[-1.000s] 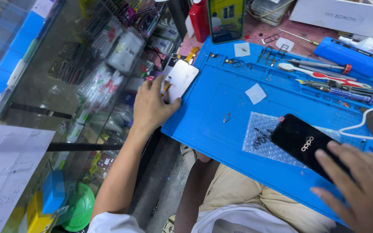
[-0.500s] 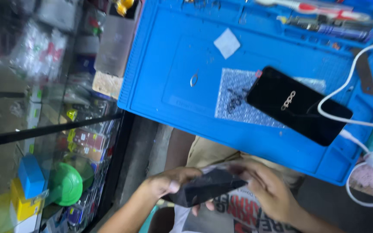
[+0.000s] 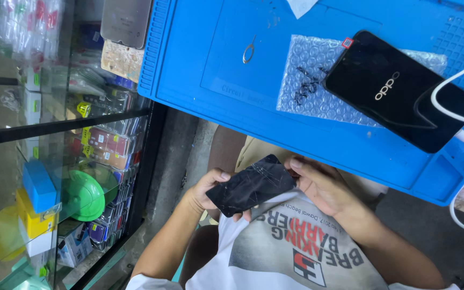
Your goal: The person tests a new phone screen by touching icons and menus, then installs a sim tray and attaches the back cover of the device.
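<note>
Both hands hold a thin black glass panel (image 3: 252,185), its surface covered in fine cracks, low over the person's lap and just below the near edge of the tabletop. The panel lies tilted, one short end lower at the left, the other higher at the right.

The left hand (image 3: 206,194) grips the lower left end: its thumb lies on top of the panel near the corner, and the other fingers (image 3: 240,216) curl underneath, their tips showing below the panel's lower edge. The right hand (image 3: 326,185) takes the upper right end, its fingers closed on the panel's corner with the thumb on the edge and the rest behind it. Both hands are shut on the panel, which spans the gap between them.

Above the hands, a blue work mat (image 3: 200,59) covers the tabletop. On it a sheet of bubble wrap (image 3: 307,80) lies under a black phone (image 3: 401,91), which lies face down and well apart from the hands. A white cable (image 3: 452,88) loops over the phone's right end. A small metal pin tool (image 3: 248,51) lies on the mat to the left of the wrap. Left of the mat stands a glass display case (image 3: 55,161) filled with small packaged goods.
</note>
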